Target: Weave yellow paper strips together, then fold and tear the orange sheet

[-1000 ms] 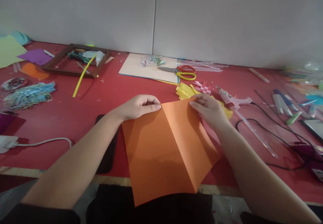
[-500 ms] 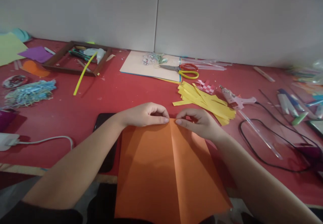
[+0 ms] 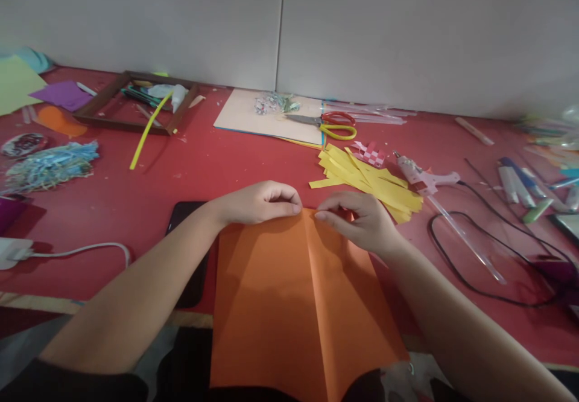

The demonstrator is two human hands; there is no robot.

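Note:
An orange paper sheet [image 3: 294, 305] with a lengthwise crease down its middle lies on the red table [image 3: 217, 166] and hangs over the near edge. My left hand [image 3: 260, 203] pinches the sheet's far edge just left of the crease. My right hand [image 3: 362, 224] pinches the same edge just right of it, fingertips almost meeting. A pile of yellow paper strips [image 3: 366, 178] lies just beyond my right hand.
Scissors [image 3: 328, 125] rest on a cream card [image 3: 257, 118] at the back. A pink glue gun [image 3: 423, 175] with black cable [image 3: 479, 257] lies right, markers [image 3: 520, 188] farther right. A wooden frame [image 3: 131, 103], blue shreds [image 3: 49, 163] and a dark phone [image 3: 190, 257] are left.
The orange sheet came down flat toward me. My right hand slid left along the far edge to meet my left hand at the crease, uncovering the yellow strips.

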